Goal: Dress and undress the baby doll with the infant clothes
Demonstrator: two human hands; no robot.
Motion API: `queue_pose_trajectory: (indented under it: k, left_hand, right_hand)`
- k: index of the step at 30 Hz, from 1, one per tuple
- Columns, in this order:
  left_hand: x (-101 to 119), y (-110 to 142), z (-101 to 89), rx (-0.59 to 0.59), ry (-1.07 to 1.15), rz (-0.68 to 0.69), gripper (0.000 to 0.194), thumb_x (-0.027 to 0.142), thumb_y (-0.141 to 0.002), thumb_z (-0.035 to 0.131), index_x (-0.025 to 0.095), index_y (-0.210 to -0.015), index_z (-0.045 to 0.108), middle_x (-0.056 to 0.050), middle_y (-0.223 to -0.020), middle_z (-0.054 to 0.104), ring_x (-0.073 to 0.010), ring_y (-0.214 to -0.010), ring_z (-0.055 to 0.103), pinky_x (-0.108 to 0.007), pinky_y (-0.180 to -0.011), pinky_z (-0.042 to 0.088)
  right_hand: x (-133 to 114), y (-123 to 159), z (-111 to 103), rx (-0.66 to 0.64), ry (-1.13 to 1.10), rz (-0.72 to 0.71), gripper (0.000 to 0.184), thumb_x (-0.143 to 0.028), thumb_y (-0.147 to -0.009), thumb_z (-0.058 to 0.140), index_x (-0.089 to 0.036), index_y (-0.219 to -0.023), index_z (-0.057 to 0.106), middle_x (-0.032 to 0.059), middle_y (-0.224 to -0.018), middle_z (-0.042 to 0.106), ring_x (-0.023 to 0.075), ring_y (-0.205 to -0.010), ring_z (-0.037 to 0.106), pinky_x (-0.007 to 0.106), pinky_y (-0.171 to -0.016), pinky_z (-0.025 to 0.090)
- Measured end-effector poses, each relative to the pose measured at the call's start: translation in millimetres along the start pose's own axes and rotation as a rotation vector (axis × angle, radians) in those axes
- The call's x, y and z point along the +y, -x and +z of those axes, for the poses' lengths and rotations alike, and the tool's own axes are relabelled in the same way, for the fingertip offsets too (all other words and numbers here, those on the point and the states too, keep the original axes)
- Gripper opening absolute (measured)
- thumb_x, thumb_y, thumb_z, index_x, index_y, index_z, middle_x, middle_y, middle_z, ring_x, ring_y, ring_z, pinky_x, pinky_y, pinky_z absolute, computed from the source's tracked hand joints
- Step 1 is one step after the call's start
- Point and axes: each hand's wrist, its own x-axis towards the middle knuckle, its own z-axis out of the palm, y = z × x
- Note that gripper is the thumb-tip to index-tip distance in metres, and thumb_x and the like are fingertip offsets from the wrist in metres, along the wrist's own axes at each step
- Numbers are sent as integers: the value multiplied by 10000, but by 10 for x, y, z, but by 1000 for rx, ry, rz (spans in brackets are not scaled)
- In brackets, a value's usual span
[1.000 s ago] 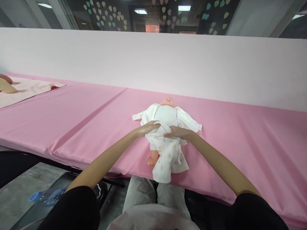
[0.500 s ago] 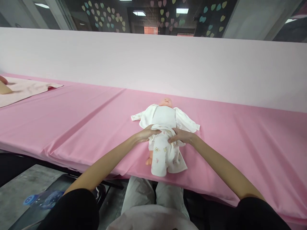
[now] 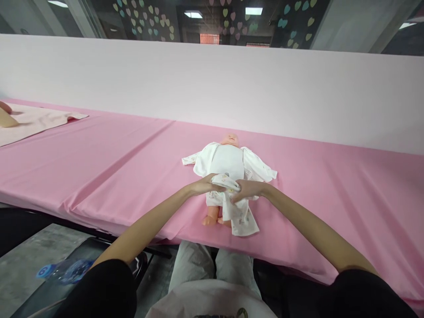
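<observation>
A baby doll [image 3: 210,215] lies on its back, head away from me, in a white long-sleeved top [image 3: 228,161] whose sleeves spread to both sides. Over its lower body are white baby pants [image 3: 244,221] with a small print. My left hand [image 3: 206,184] pinches the gathered cloth of the pants, fingers partly hidden in it. From the other side my right hand [image 3: 247,189] grips the same bunched cloth, thumb and fingers around it. One pant leg hangs down toward the table's front edge. The doll's bare feet show below the cloth.
A pink sheet [image 3: 126,163] covers the long table, with a white partition [image 3: 212,88] behind. At the far left, part of another doll or limb rests on a pale cloth [image 3: 49,118]. A plastic bottle [image 3: 74,270] lies below, left of my legs.
My hands have gathered up one pant leg into a bunch, so it no longer hangs down. More of the doll's legs and both feet now show.
</observation>
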Motion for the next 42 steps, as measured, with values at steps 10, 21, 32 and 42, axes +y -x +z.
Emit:
queue_pose_trajectory:
  k: [10, 21, 32, 42]
  left_hand:
    - [-296, -8, 127, 388, 451, 123, 279, 155, -591, 755, 154, -785, 554, 18, -741, 610, -118, -702, 589, -223, -640, 448]
    - [-336, -142, 309, 387, 381, 87, 477, 380, -722, 678, 178, -1138, 561, -93, -1187, 595, -223, -1083, 544, -357, -945, 399]
    - [-256, -194, 299, 457, 655, 70, 411, 281, -651, 706, 150, -1025, 598, -63, -955, 666, -191, -873, 613, -285, -767, 453]
    - [-131, -68, 244, 332, 423, 69, 545, 274, -631, 746, 192, -1145, 586, -43, -1003, 665, -186, -883, 605, -294, -806, 442]
  right_hand:
    - [171, -30, 46, 100, -362, -230, 359, -222, -564, 751, -151, -892, 625, -9, -786, 640, 140, -752, 583, 246, -649, 462]
    - [238, -225, 204, 494, -936, -274, 387, -289, -547, 792, -158, -886, 658, 45, -838, 696, 189, -747, 639, 307, -737, 514]
    - [288, 22, 342, 147, -863, -126, 658, -314, -501, 838, -170, -1085, 571, 80, -1030, 658, 208, -917, 617, 320, -762, 521]
    - [184, 50, 492, 321, -937, -234, 371, -460, -621, 740, -171, -774, 564, -50, -496, 523, 68, -403, 427, 205, -406, 358]
